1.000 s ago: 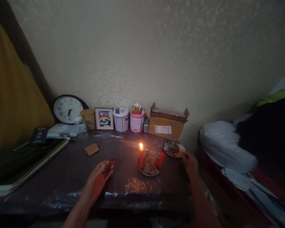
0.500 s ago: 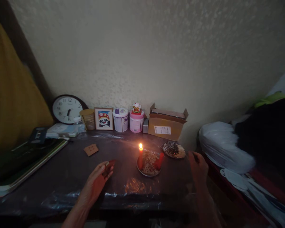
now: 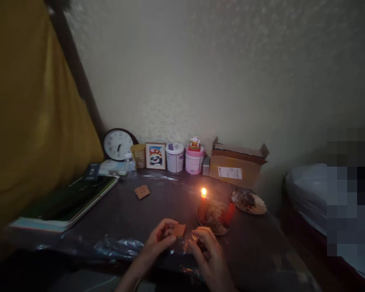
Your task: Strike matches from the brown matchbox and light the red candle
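Note:
Both hands meet over the dark table (image 3: 115, 219) near its front edge. My left hand (image 3: 159, 240) pinches a small brown matchbox (image 3: 179, 230) by its end. My right hand (image 3: 205, 247) is closed just right of the box, fingers curled against it; what they pinch is too small to make out. Just beyond the hands stands a metal dish (image 3: 214, 215) with a lit red candle (image 3: 203, 205) and a second, unlit red candle (image 3: 229, 213) leaning in it. A plate of used matchsticks (image 3: 248, 201) lies to the right of the dish.
Along the wall stand a clock (image 3: 118, 144), a panda picture (image 3: 155, 155), two tubs (image 3: 174, 157), a small figurine and an open cardboard box (image 3: 237, 166). A brown card (image 3: 142, 191) lies mid-table. Books (image 3: 63, 205) sit left, a yellow curtain (image 3: 24, 121) beyond them.
The view has swung left. My right hand left the matchstick plate and came in to the matchbox. My left hand lifted the box toward the middle, so both hands now meet.

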Tool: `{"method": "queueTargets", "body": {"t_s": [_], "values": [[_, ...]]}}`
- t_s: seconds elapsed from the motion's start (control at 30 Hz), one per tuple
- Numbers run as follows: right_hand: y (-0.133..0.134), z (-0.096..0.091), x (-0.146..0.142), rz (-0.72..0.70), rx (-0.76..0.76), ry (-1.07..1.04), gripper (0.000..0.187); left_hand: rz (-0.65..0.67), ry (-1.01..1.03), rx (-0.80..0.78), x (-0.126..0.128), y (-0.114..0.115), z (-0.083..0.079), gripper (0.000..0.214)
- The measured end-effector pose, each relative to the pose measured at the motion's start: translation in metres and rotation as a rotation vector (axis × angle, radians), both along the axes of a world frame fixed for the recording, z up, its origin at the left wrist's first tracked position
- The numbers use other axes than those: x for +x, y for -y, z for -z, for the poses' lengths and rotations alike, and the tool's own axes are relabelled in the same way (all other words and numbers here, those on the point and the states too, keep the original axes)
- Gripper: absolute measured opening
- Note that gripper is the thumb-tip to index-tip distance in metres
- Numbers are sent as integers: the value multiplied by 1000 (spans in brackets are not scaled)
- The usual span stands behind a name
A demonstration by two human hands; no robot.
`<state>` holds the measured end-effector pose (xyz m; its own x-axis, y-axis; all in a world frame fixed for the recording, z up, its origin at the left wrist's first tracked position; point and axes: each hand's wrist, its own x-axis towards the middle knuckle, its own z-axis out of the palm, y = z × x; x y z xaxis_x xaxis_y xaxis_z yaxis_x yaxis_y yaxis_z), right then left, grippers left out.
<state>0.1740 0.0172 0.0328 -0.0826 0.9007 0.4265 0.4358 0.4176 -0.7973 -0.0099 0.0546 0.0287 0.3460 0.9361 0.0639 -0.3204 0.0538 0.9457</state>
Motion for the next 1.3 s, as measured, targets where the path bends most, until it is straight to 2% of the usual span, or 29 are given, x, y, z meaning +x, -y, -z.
{"method": "queueTargets", "body": {"t_s": [0.1, 0.27, 0.47, 0.8, 1.1, 1.3], "values": [[-5, 5, -5, -40, 5, 3, 17, 68, -25, 65, 0, 1, 3, 29], [-10, 4, -14, -68, 31, 22, 15, 44, -78, 103, -2, 2, 2, 29], [-14, 7, -20, -73, 16, 25, 15, 42, -52, 79, -5, 7, -8, 28], [-14, 10, -18, -80, -11, 0, 21, 62, -33, 105, -6, 5, -1, 31], [-14, 9, -15, -98, 31, 39, 18, 57, -45, 96, -3, 7, -7, 30], [-15, 11, -15, -82, 44, 47, 19, 44, -44, 98, -2, 6, -5, 32]]}}
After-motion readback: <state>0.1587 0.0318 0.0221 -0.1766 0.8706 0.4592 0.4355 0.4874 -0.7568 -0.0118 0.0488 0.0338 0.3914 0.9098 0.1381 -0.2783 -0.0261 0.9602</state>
